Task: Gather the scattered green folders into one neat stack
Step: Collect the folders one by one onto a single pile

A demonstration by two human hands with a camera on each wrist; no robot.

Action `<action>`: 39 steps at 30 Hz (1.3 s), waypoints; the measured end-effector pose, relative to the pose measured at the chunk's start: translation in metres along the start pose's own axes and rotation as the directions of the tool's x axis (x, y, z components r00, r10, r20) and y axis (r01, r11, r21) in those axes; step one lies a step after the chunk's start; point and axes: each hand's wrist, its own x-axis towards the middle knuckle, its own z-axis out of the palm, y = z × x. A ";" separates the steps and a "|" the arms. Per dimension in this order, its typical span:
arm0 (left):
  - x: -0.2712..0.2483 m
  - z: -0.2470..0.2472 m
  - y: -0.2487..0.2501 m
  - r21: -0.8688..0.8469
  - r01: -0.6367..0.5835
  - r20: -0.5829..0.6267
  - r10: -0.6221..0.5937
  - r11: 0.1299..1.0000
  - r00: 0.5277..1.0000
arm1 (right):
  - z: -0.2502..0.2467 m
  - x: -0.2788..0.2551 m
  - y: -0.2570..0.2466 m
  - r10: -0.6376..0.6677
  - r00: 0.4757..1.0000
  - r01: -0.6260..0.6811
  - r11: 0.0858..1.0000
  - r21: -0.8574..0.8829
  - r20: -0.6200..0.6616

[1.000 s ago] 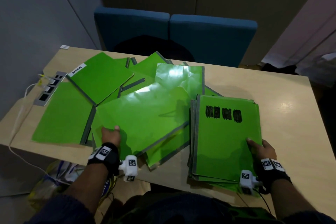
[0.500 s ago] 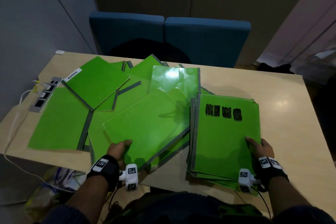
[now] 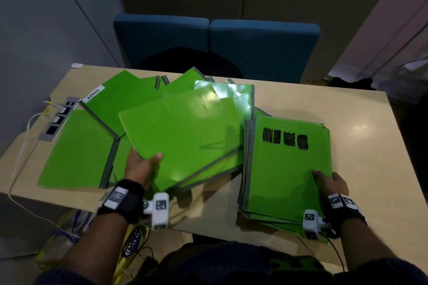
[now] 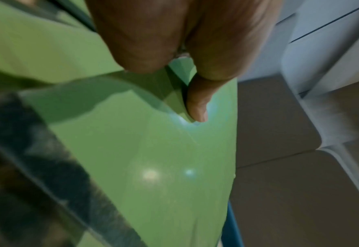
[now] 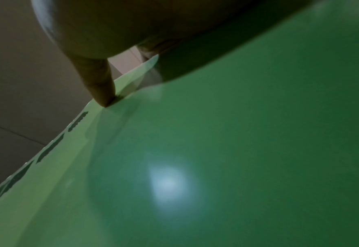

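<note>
Centre frame, the left hand [image 3: 141, 166] pinches a folder [image 3: 185, 136] by its near corner, thumb on top, tilted above the loose folders [image 3: 76, 150]. Lower right, the right hand [image 3: 331, 184] grips the stack [image 3: 287, 169] by its corner, likely steadying it to receive.

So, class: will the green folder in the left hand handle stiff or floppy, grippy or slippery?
Probably floppy: the lifted folder bows where the left hand pinches its edge. Likely slippery: its glossy cover mirrors lights. Seemingly light: one hand raises it.
</note>
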 end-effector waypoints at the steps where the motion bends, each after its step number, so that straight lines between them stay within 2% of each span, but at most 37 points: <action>1: 0.002 -0.006 0.019 0.016 -0.108 -0.025 0.108 0.994 0.994 | 0.000 -0.001 0.000 0.007 1.000 -0.007 1.000 -0.002 0.003; 2: 0.002 -0.010 0.041 0.029 -0.193 -0.040 0.194 0.981 0.980 | 0.000 -0.001 0.001 0.010 1.000 -0.010 1.000 -0.009 0.012; 4: 0.003 -0.025 0.089 0.066 -0.257 -0.050 0.261 0.964 0.964 | 0.000 0.003 0.005 0.002 1.000 -0.001 1.000 -0.014 0.022; 8: -0.011 -0.031 0.168 0.205 -0.471 0.155 0.446 0.858 0.881 | -0.003 0.002 0.000 0.014 0.997 -0.012 1.000 -0.027 0.071; 11: -0.027 0.012 0.199 0.242 -0.556 0.388 0.446 0.795 0.807 | -0.007 0.001 -0.005 0.037 0.993 -0.038 0.999 0.005 0.115; 12: -0.028 0.029 0.203 0.209 -0.574 0.495 0.421 0.792 0.760 | -0.008 0.000 -0.005 0.031 0.991 -0.032 0.999 0.006 0.127; 13: -0.027 0.046 0.204 0.190 -0.578 0.588 0.380 0.794 0.714 | -0.009 0.000 -0.005 0.033 0.990 -0.035 0.999 0.013 0.139; 15: -0.017 0.084 0.194 0.278 -0.613 0.719 0.263 0.740 0.643 | -0.011 0.001 -0.004 0.039 0.986 -0.040 0.999 0.004 0.161; 17: -0.012 0.132 0.179 0.404 -0.710 0.775 0.197 0.576 0.600 | -0.013 0.001 -0.007 0.057 0.982 -0.059 0.998 0.007 0.178; 19: -0.013 0.179 0.169 0.462 -0.806 0.805 0.207 0.371 0.556 | -0.016 0.004 -0.008 0.121 0.973 -0.126 0.992 0.010 0.199; 22: -0.022 0.237 0.153 0.519 -0.843 0.810 0.233 0.143 0.538 | -0.021 0.009 -0.010 0.223 0.965 -0.228 0.974 0.018 0.137; 23: -0.026 0.252 0.146 0.520 -0.848 0.812 0.250 0.100 0.527 | -0.023 0.008 -0.012 0.248 0.957 -0.254 0.967 0.025 0.148; 25: -0.036 0.271 0.127 0.480 -0.870 0.828 0.269 0.112 0.492 | -0.021 0.007 -0.012 0.263 0.949 -0.266 0.964 -0.006 0.174; 26: -0.037 0.275 0.115 0.473 -0.865 0.815 0.290 0.167 0.502 | -0.018 0.011 -0.012 0.242 0.949 -0.233 0.970 -0.069 0.200; 27: -0.034 0.275 0.100 0.484 -0.840 0.775 0.324 0.246 0.542 | -0.017 0.010 -0.014 0.217 0.949 -0.193 0.973 -0.124 0.227; 28: -0.032 0.271 0.085 0.508 -0.789 0.707 0.356 0.345 0.611 | -0.018 0.010 -0.015 0.190 0.952 -0.159 0.977 -0.142 0.239; 30: -0.026 0.257 0.054 0.594 -0.607 0.487 0.364 0.528 0.794 | -0.016 0.009 -0.020 0.181 0.962 -0.150 0.976 -0.159 0.205; 31: -0.020 0.249 0.036 0.648 -0.477 0.367 0.305 0.594 0.879 | -0.017 0.008 -0.019 0.182 0.966 -0.154 0.975 -0.157 0.186; 32: -0.017 0.241 0.021 0.695 -0.331 0.265 0.201 0.638 0.943 | -0.016 0.006 -0.018 0.174 0.969 -0.145 0.975 -0.169 0.175; 33: -0.015 0.233 0.005 0.723 -0.186 0.192 0.066 0.665 0.979 | -0.015 0.004 -0.017 0.172 0.969 -0.140 0.973 -0.182 0.175; 34: -0.016 0.227 -0.008 0.722 -0.081 0.163 -0.055 0.687 0.985 | -0.014 0.002 -0.014 0.163 0.973 -0.134 0.975 -0.176 0.161; 35: -0.021 0.224 -0.019 0.703 -0.034 0.174 -0.126 0.710 0.977 | -0.012 0.001 -0.012 0.166 0.976 -0.142 0.976 -0.168 0.144; 37: -0.033 0.222 -0.035 0.666 -0.048 0.233 -0.147 0.744 0.961 | -0.009 0.001 -0.011 0.175 0.977 -0.154 0.975 -0.163 0.124; 39: -0.048 0.228 -0.043 0.668 -0.072 0.296 -0.176 0.741 0.939 | -0.008 0.002 -0.012 0.159 0.979 -0.133 0.974 -0.184 0.129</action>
